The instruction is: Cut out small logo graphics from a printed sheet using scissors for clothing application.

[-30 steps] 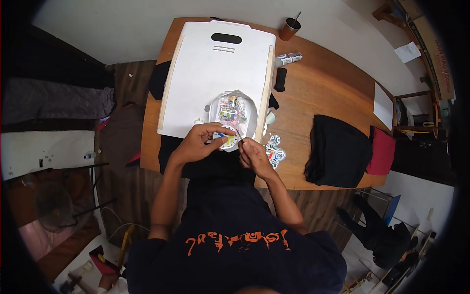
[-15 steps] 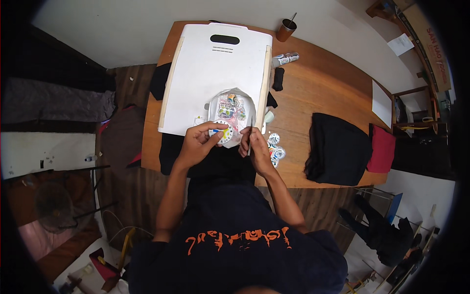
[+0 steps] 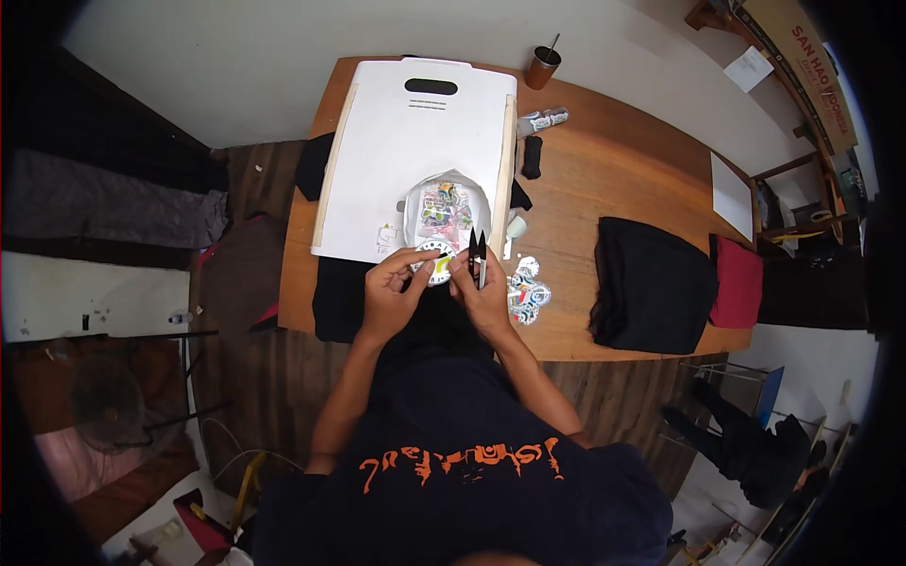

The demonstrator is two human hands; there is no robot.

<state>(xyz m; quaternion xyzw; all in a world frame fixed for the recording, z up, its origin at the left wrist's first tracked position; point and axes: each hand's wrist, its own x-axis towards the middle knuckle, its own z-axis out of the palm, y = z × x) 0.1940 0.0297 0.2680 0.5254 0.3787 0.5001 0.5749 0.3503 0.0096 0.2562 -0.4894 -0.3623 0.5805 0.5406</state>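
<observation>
Left hand (image 3: 392, 292) and right hand (image 3: 486, 292) meet, fingers pinched.

— What colours do I have near my hands?
— Black thread snips (image 3: 477, 253), a white round patch (image 3: 436, 264) with yellow-green, over a white board (image 3: 396, 160).
— Further right?
— Brown wooden table (image 3: 604, 179), folded black cloth (image 3: 651, 283), red cloth (image 3: 738, 281), brown cup (image 3: 543, 68).
</observation>
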